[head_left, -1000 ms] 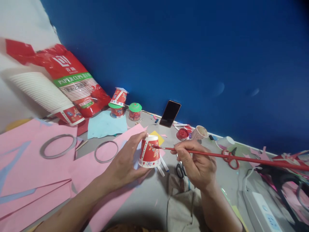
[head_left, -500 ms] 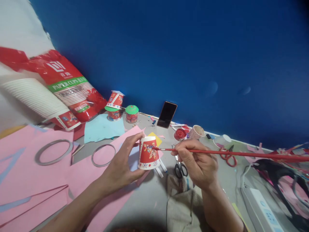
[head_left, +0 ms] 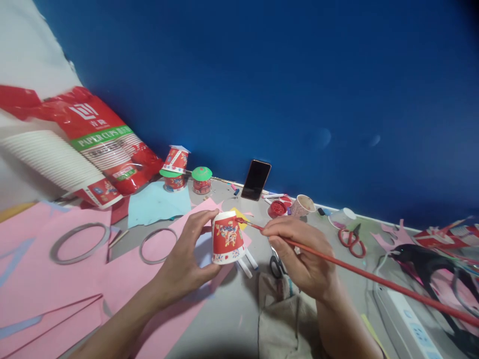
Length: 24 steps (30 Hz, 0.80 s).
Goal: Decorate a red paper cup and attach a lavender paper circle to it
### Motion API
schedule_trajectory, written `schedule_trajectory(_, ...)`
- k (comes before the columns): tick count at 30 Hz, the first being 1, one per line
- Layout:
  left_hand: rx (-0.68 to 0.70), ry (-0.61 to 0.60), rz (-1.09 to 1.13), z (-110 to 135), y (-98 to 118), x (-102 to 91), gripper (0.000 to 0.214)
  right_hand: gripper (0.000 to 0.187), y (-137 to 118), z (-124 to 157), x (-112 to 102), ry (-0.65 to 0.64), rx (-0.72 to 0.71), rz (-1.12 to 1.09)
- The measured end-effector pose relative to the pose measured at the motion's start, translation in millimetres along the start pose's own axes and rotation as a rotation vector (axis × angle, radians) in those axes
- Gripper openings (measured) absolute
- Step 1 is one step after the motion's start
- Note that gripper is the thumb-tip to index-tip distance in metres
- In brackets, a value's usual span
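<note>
A: Which pattern marks the central cup (head_left: pixel 227 238)?
B: Red ground, multicoloured figure in the middle, white lower band with small red and blue motifs
A: And the paintbrush (head_left: pixel 374 277)?
B: Red handle
A: At far left?
B: Bag (head_left: pixel 107 142): red, crossed by a green stripe with white lettering; torn sheet (head_left: pixel 157 204): pale blue
A: Elsewhere?
B: Near left, large sheets (head_left: pixel 75 281): pink; near right, power strip (head_left: pixel 406 319): white; far side, wall (head_left: pixel 224 75): deep blue
</note>
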State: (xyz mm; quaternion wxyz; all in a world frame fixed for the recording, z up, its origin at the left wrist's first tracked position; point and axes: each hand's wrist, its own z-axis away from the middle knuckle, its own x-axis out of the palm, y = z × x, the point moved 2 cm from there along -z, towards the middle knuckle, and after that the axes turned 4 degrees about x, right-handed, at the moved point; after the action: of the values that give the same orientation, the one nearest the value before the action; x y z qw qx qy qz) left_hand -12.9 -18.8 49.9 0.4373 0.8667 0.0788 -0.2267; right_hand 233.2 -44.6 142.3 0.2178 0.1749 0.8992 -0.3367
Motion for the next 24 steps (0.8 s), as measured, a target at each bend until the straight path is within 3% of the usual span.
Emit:
schedule_trajectory(9,0.05,0.012,-0.037,-2,4,0.1,0.081,0.016,-2,-1,5,-0.002,-0.021,-0.017)
schedule_trajectory(24,0.072,0.063,-0.148,-3,2,0.5,0.086,0.013,-13,5,8,-0.201,-0.067,-0.001)
